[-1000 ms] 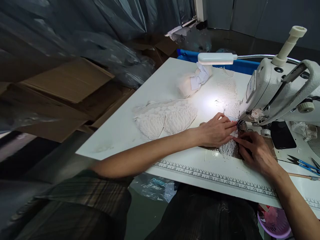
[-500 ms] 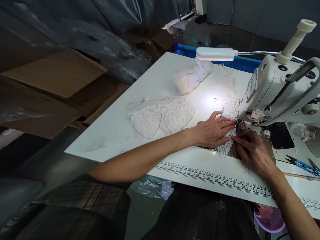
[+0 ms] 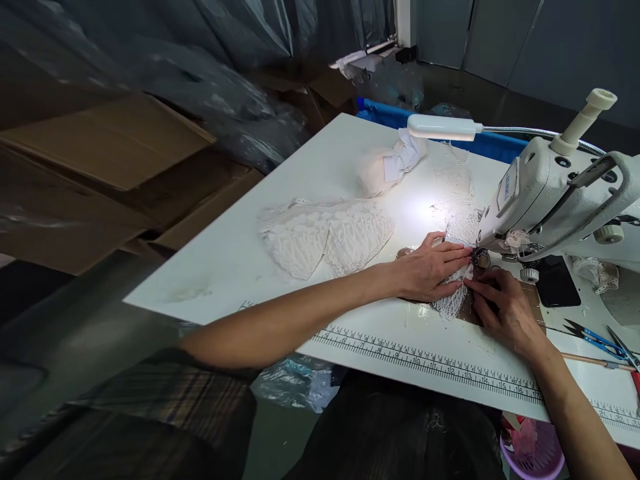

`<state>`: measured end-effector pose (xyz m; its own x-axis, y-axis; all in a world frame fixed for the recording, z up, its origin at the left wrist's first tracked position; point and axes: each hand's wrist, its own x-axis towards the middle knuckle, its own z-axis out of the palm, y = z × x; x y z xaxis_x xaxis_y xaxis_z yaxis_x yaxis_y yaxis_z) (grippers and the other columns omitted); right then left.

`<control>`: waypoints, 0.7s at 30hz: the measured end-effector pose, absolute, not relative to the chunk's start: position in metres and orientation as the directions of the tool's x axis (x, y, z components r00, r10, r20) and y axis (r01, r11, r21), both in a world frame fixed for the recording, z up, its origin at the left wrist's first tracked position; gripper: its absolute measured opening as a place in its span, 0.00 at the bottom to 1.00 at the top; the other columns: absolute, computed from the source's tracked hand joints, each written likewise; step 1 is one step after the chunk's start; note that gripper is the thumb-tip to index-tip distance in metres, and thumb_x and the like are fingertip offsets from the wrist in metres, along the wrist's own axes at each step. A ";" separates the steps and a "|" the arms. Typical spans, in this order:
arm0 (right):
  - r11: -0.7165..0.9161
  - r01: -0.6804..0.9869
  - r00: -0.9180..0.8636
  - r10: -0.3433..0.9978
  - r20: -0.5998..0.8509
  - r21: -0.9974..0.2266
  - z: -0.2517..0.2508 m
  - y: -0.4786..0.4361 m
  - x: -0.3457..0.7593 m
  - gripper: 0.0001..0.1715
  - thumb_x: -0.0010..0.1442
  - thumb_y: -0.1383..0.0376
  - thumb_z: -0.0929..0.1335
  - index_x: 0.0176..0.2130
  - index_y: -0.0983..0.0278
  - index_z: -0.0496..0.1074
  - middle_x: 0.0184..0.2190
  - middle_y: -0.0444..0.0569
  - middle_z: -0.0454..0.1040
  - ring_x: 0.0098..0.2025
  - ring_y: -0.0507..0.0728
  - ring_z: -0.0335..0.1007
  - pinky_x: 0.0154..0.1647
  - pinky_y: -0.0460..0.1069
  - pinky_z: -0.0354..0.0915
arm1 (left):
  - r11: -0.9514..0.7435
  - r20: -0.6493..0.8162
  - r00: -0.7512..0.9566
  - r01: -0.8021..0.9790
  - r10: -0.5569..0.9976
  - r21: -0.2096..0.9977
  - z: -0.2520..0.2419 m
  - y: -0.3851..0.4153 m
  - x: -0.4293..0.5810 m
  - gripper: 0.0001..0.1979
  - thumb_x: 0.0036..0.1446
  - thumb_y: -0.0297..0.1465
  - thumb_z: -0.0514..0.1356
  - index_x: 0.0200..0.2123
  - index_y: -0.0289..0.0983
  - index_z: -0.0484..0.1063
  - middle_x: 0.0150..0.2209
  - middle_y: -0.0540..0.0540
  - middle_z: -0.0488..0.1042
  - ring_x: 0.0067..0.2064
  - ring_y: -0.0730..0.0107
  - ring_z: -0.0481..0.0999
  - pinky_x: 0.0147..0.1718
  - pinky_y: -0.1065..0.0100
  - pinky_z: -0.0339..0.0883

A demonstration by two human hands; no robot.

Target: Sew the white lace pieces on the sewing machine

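White worktop (image 3: pixel 300 167), cardboard boxes (image 3: pixel 115 147) at upper left. Centre: stacked lace pieces (image 3: pixel 325 233), seemingly unsewn. Right of centre: left hand (image 3: pixel 425 270) flat on lace strip (image 3: pixel 453 303), right hand (image 3: pixel 505 310) fingertips pressing it down at the presser foot (image 3: pixel 481 257); seam apparently partway.

Two hands were at work, left hand (image 3: pixel 430 270) and right hand (image 3: pixel 503 310), on one lace piece (image 3: pixel 453 303). Also one sewing machine (image 3: pixel 550 193), one lamp (image 3: pixel 440 127), one bundle (image 3: pixel 385 170), one snips (image 3: pixel 593 335), one basket (image 3: pixel 535 457), and a lace stack (image 3: pixel 325 233) of perhaps two pieces.
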<state>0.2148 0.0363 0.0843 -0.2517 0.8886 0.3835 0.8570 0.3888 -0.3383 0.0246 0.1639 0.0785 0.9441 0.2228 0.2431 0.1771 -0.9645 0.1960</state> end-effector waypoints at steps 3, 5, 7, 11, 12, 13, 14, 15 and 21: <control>0.390 0.859 -0.247 0.883 0.398 -0.332 0.084 0.037 0.214 0.19 0.64 0.68 0.63 0.49 0.59 0.78 0.41 0.54 0.73 0.43 0.59 0.72 0.42 0.57 0.74 | -0.966 0.244 0.944 0.178 0.222 0.188 0.077 0.165 0.025 0.23 0.69 0.38 0.48 0.60 0.32 0.65 0.63 0.34 0.65 0.65 0.55 0.64 0.64 0.45 0.46; 0.398 0.858 -0.249 0.875 0.415 -0.325 0.084 0.037 0.214 0.18 0.64 0.68 0.63 0.49 0.60 0.78 0.41 0.55 0.72 0.43 0.59 0.72 0.41 0.56 0.74 | -0.967 0.240 0.945 0.182 0.222 0.179 0.076 0.166 0.025 0.23 0.69 0.39 0.48 0.60 0.32 0.64 0.63 0.33 0.65 0.65 0.55 0.64 0.64 0.45 0.46; 0.404 0.859 -0.251 0.868 0.429 -0.315 0.083 0.037 0.214 0.17 0.64 0.68 0.63 0.48 0.61 0.78 0.41 0.55 0.72 0.43 0.59 0.72 0.40 0.56 0.74 | -0.969 0.233 0.947 0.184 0.220 0.166 0.075 0.165 0.025 0.24 0.69 0.39 0.48 0.61 0.32 0.64 0.63 0.34 0.65 0.65 0.55 0.63 0.65 0.45 0.45; 0.423 0.858 -0.275 0.858 0.435 -0.292 0.082 0.038 0.217 0.17 0.64 0.68 0.63 0.48 0.61 0.78 0.41 0.54 0.71 0.42 0.58 0.72 0.39 0.55 0.73 | -0.975 0.274 0.936 0.203 0.220 0.089 0.076 0.161 0.026 0.23 0.69 0.38 0.48 0.59 0.31 0.65 0.62 0.33 0.66 0.64 0.54 0.63 0.64 0.46 0.46; 0.425 0.858 -0.279 0.856 0.435 -0.287 0.081 0.038 0.217 0.17 0.64 0.68 0.63 0.48 0.60 0.78 0.41 0.54 0.71 0.42 0.58 0.72 0.39 0.54 0.73 | -0.975 0.301 0.928 0.210 0.220 0.065 0.077 0.159 0.027 0.22 0.69 0.37 0.48 0.58 0.30 0.67 0.62 0.32 0.66 0.63 0.53 0.65 0.63 0.47 0.48; 0.425 0.860 -0.281 0.856 0.434 -0.282 0.081 0.038 0.218 0.17 0.64 0.68 0.63 0.48 0.60 0.78 0.41 0.54 0.71 0.41 0.58 0.71 0.39 0.54 0.73 | -0.977 0.329 0.920 0.209 0.212 0.044 0.078 0.158 0.027 0.21 0.68 0.36 0.48 0.56 0.30 0.69 0.60 0.33 0.68 0.60 0.54 0.68 0.61 0.48 0.51; 0.425 0.862 -0.283 0.856 0.432 -0.276 0.081 0.038 0.219 0.17 0.65 0.68 0.63 0.48 0.60 0.77 0.41 0.54 0.70 0.41 0.58 0.71 0.39 0.54 0.73 | -0.980 0.353 0.916 0.196 0.193 0.028 0.079 0.157 0.028 0.19 0.68 0.35 0.48 0.53 0.30 0.71 0.57 0.34 0.71 0.56 0.56 0.71 0.60 0.50 0.53; 0.423 0.865 -0.286 0.858 0.426 -0.270 0.081 0.038 0.219 0.17 0.65 0.68 0.63 0.48 0.60 0.77 0.41 0.54 0.70 0.41 0.58 0.71 0.39 0.54 0.73 | -0.985 0.369 0.915 0.172 0.165 0.016 0.080 0.157 0.028 0.18 0.68 0.33 0.48 0.50 0.32 0.73 0.54 0.36 0.74 0.52 0.58 0.74 0.58 0.51 0.55; 0.426 0.876 -0.314 0.860 0.403 -0.225 0.083 0.038 0.219 0.18 0.65 0.67 0.63 0.50 0.61 0.77 0.42 0.56 0.69 0.41 0.59 0.71 0.39 0.56 0.75 | -0.993 0.407 0.906 0.113 0.116 0.032 0.080 0.156 0.028 0.15 0.67 0.32 0.50 0.40 0.38 0.78 0.45 0.45 0.80 0.40 0.64 0.76 0.56 0.51 0.57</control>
